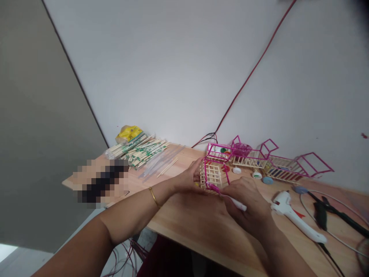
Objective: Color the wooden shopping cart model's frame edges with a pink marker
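Note:
My left hand (192, 177) is closed around the left side of a small bamboo-stick frame (213, 175) with a slatted grid and some magenta-painted edges. In my right hand (245, 196) is a paintbrush (238, 204) with a white handle. Its magenta-covered head touches or lies very close to the lower edge of the frame. Part of the frame's left end is hidden by my left fingers. Behind it stand similar stick carts (255, 159) with magenta parts and round caps, and a magenta-stained cup (242, 150).
Bundles of bamboo sticks (145, 152) and a yellow bag (129, 134) lie at the left by the wall. Clear glue sticks (158, 163) are beside them. A white glue gun (296, 219), black-handled tool (331, 211) and cables lie at the right of the wooden table (184, 219).

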`<act>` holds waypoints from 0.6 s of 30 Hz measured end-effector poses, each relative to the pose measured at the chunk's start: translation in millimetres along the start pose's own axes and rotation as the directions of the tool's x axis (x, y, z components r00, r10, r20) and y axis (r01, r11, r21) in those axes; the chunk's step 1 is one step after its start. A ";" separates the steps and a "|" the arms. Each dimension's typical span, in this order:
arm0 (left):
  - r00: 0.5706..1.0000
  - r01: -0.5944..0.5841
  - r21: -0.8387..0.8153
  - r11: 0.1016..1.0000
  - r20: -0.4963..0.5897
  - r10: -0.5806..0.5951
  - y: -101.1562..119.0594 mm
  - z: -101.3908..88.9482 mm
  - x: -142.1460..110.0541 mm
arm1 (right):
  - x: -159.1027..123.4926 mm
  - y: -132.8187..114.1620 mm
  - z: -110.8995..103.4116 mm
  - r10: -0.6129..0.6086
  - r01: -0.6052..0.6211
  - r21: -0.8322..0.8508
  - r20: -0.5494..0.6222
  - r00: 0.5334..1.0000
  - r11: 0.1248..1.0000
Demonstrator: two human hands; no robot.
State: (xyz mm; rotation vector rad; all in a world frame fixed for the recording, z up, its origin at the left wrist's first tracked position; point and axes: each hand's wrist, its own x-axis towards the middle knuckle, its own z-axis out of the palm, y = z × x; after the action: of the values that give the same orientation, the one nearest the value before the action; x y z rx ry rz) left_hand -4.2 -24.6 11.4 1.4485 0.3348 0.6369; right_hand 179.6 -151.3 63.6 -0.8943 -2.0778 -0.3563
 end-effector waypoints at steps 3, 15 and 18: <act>0.999 -0.033 -0.008 0.999 0.028 0.033 -1.6 0.2 0.2 | -2.4 1.7 1.5 0.009 -0.009 -0.010 0.022 1.000 1.000; 0.972 -0.194 0.290 0.937 -0.070 0.223 -5.2 1.8 -0.2 | -0.4 4.9 0.7 0.064 -0.069 -0.061 -0.079 0.995 0.996; 0.972 -0.209 0.319 0.924 -0.041 0.233 -5.3 2.4 -1.6 | -4.4 9.1 1.6 0.064 -0.075 -0.123 -0.091 0.994 0.990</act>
State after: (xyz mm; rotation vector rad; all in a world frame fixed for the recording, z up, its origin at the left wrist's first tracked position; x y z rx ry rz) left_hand -3.0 -27.5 6.3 1.7862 0.3472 0.8536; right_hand 186.9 -146.2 58.7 -1.0062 -1.9558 -0.4851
